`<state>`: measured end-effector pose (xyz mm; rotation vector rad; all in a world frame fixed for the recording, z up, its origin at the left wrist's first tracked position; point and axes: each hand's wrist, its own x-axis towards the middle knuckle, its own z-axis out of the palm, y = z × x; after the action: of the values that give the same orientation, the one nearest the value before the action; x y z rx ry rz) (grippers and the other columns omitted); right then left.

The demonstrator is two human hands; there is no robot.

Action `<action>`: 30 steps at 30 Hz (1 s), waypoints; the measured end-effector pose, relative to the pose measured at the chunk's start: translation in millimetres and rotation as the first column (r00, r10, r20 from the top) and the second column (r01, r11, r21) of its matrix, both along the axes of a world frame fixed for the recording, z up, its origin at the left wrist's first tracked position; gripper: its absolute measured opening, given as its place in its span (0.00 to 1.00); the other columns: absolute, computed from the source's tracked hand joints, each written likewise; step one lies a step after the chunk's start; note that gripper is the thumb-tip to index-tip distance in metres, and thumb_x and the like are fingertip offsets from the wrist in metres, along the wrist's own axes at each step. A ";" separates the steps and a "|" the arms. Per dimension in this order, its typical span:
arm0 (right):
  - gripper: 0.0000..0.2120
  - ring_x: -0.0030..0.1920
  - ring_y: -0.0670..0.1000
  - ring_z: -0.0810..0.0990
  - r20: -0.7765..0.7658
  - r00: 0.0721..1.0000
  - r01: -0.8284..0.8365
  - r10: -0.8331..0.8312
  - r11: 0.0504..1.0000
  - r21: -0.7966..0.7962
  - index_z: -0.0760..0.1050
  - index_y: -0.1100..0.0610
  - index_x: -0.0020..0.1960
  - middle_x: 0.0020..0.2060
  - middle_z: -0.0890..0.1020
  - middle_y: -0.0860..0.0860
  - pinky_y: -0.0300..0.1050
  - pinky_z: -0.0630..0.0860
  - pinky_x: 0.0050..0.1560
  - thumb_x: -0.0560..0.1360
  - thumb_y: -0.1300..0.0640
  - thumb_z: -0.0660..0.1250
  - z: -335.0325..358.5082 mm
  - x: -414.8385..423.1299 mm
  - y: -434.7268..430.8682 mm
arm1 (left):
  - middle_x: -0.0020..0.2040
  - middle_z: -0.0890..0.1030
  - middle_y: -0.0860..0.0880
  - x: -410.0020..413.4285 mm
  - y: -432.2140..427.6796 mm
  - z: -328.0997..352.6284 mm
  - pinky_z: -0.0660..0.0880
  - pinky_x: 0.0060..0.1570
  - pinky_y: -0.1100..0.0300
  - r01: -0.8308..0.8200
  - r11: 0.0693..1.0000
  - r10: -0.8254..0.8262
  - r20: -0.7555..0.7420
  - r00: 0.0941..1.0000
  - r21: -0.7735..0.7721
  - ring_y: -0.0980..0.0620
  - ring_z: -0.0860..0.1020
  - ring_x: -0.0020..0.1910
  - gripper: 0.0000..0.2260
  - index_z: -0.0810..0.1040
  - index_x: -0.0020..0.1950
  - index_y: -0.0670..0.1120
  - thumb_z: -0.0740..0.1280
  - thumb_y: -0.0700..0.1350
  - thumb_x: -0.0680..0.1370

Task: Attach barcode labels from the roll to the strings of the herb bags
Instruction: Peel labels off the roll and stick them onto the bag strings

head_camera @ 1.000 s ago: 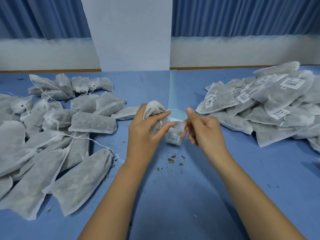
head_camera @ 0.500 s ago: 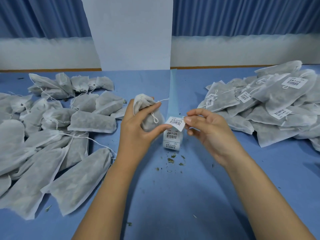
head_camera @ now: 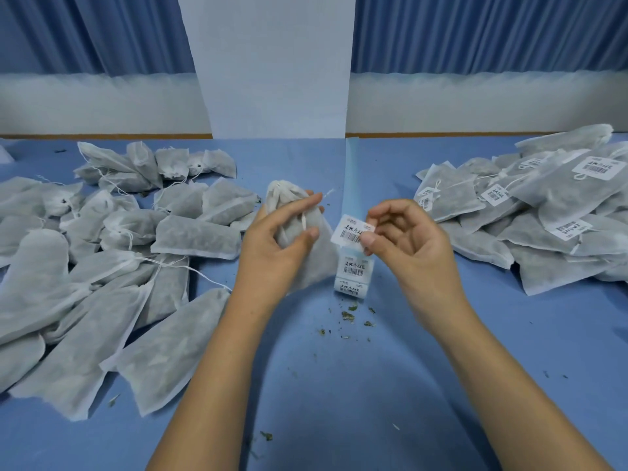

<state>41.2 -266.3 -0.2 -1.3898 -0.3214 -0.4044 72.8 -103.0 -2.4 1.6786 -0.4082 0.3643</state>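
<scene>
Here the label roll (head_camera: 352,278) stands on the blue tabletop (head_camera: 339,385), and all places are told from it. Just above the roll, the right hand (head_camera: 407,239) pinches one peeled barcode label (head_camera: 351,231) between thumb and forefinger. This grip is closed on the label's right edge, and the other fingers are loosely curled. Just left of the roll, the left hand (head_camera: 272,246) holds one herb bag (head_camera: 289,205). Its grip is wrapped around the bag, with the thumb on the side toward the roll.

The white string (head_camera: 303,220) of this bag hangs as a small loop over the bag's front, near the thumb. The label is just beside it, but I cannot tell if they touch.

Behind the roll, a pale blue backing strip (head_camera: 351,175) runs away toward a white panel (head_camera: 275,62). Well to the left of the roll lies a heap of unlabelled bags (head_camera: 102,249); well to the right — a heap of labelled bags (head_camera: 543,212). In front of the roll, dry herb crumbs (head_camera: 348,314) are scattered on the tabletop
</scene>
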 end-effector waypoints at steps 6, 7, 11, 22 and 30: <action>0.15 0.42 0.45 0.77 0.001 1.000 -0.007 0.007 0.999 -0.041 0.73 0.57 0.48 0.40 0.77 0.51 0.36 0.76 0.45 0.71 0.75 0.66 -6.2 2.5 13.7 | 0.63 0.78 0.48 -2.8 -2.8 -2.4 0.67 0.60 0.72 0.136 0.982 -0.145 0.057 0.988 0.135 0.64 0.75 0.62 0.21 0.78 0.61 0.53 0.70 0.32 0.74; 0.15 0.43 0.45 0.77 0.004 1.000 0.008 -0.007 0.998 -0.056 0.73 0.56 0.48 0.40 0.77 0.51 0.37 0.76 0.47 0.71 0.75 0.67 -7.3 3.7 14.2 | 0.63 0.78 0.48 -3.3 -3.3 -3.0 0.67 0.60 0.72 0.149 0.978 -0.159 0.064 0.985 0.143 0.63 0.75 0.62 0.21 0.78 0.61 0.53 0.70 0.32 0.74; 0.16 0.43 0.45 0.78 0.007 0.997 0.075 -0.075 0.991 -0.109 0.73 0.55 0.47 0.40 0.78 0.49 0.39 0.76 0.48 0.70 0.74 0.69 -11.1 7.5 15.7 | 0.62 0.78 0.47 -5.6 -4.8 -3.7 0.69 0.57 0.73 0.225 0.962 -0.237 0.066 0.969 0.153 0.63 0.76 0.60 0.23 0.76 0.64 0.54 0.68 0.35 0.72; 0.18 0.40 0.47 0.78 0.001 0.989 0.149 -0.150 0.982 -0.118 0.73 0.52 0.47 0.37 0.79 0.43 0.40 0.76 0.45 0.67 0.70 0.74 -10.7 7.7 9.5 | 0.61 0.76 0.54 -4.9 -10.5 -7.9 0.65 0.58 0.76 0.197 0.960 -0.221 0.103 0.970 0.199 0.67 0.72 0.60 0.29 0.69 0.69 0.61 0.73 0.39 0.74; 0.18 0.47 0.50 0.79 0.063 0.960 0.279 -0.272 0.939 -0.200 0.73 0.55 0.53 0.52 0.79 0.52 0.41 0.74 0.48 0.67 0.65 0.76 -7.5 5.6 4.2 | 0.65 0.78 0.49 -6.8 -6.3 -1.7 0.69 0.68 0.43 0.203 0.978 -0.196 0.143 0.970 -0.039 0.51 0.75 0.66 0.24 0.71 0.70 0.53 0.66 0.35 0.76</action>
<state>46.8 -262.1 -7.7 -1.6408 -0.1999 -0.6407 66.0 -109.3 -4.1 1.5493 -0.6598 0.3403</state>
